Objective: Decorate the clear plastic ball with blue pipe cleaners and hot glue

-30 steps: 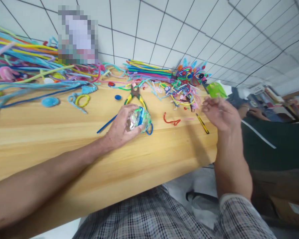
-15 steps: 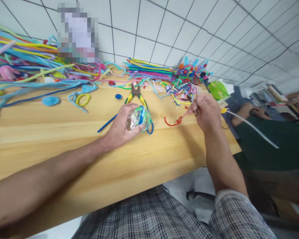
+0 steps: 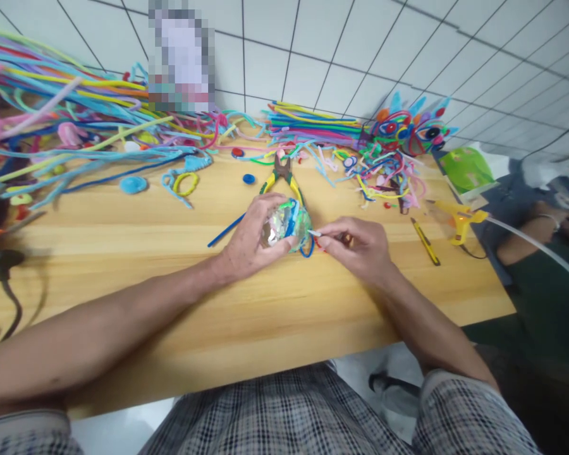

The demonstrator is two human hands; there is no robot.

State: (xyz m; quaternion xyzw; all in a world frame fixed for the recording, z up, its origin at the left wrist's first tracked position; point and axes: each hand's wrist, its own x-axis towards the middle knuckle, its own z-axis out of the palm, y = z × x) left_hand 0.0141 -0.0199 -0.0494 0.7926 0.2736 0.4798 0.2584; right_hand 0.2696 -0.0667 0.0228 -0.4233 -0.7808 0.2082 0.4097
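My left hand [image 3: 256,243] is wrapped round a shiny, clear-and-green ball [image 3: 279,226] with a blue strip across it, near the middle of the wooden table [image 3: 246,328]. Against the ball's right side, my right hand [image 3: 358,246] pinches a small, pale, thin piece [image 3: 315,233] whose tip touches or nearly touches the ball. A bit of red pipe cleaner shows by those fingertips, and a blue loop [image 3: 307,248] hangs under the ball. Just behind the ball lie pliers [image 3: 283,170] with yellow-green handles.
Colourful pipe cleaners [image 3: 99,114] heap at the back left, with a tied bundle [image 3: 313,128] further right. A yellow glue gun [image 3: 462,221] and a yellow cutter [image 3: 425,242] lie at right. A person's arm [image 3: 526,237] is beyond the table's right edge.
My right hand has come left and down to the ball from above the scraps. The cutter and glue gun now show fully. The view has shifted, while my left hand still holds the ball.
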